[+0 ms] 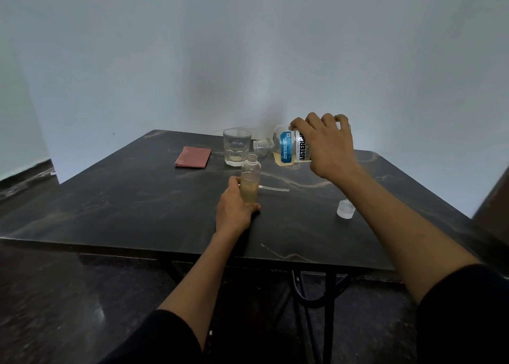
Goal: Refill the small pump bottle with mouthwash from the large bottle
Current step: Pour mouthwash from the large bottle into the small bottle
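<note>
Dark sleeves frame the bottom of the head view, forearms reaching out over the dark marbled table [110, 198]. Nearest, at about six o'clock from the table's centre, the left hand [234, 212] wraps its fingers and thumb round the base of the small pump bottle [250, 182], which stands upright, uncapped, and holds pale yellowish liquid to roughly half its height. Just behind it lies the pump head with its dip tube [272, 189], flat on the table.

At two o'clock the right hand [327, 146] grips the large bottle [286, 149] from above, fingers curled over its body. That bottle is tipped almost level, its open neck pointing toward nine o'clock, just above and beside the small bottle's mouth. Its cap [345, 209] sits at four o'clock, well apart.

Further back stand a drinking glass [237, 146] at twelve o'clock and a folded red cloth [193, 157] at eleven.

Pouring looks to be the step in hand, though no stream is visible. Next, the neck probably needs lining up squarely over the narrow mouth and tilting gently, since so small an opening would spill easily.
</note>
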